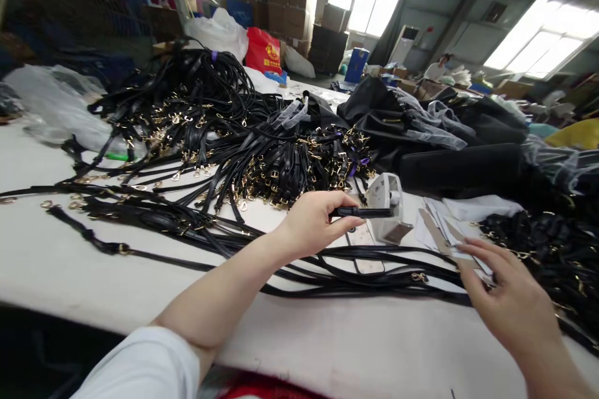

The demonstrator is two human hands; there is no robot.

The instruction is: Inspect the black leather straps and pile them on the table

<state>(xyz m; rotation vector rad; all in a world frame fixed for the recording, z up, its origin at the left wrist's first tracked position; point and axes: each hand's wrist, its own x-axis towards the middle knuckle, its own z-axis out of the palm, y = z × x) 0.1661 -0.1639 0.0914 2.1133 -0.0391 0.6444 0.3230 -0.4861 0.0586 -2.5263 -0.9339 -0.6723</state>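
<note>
My left hand (313,218) reaches over the middle of the table, thumb and fingers closed on a narrow black strip (367,212); whether it is a strap end or a tool I cannot tell. Its far tip lies in front of a whitish-grey device (386,190). Under that hand is a phone-like flat thing with a patterned face (362,240). Long black straps (355,287) with gold clasps run across the table below. At the right, my right hand (510,293) hovers by the strap ends, thumb and fingers apart, with nothing visible between them.
A big heap of black straps with gold clasps (281,168) covers the table's back left. Another strap pile (547,255) lies right, beside paper and card pieces (440,224). Black bags (458,165) stand behind. A person (436,70) is far off among goods.
</note>
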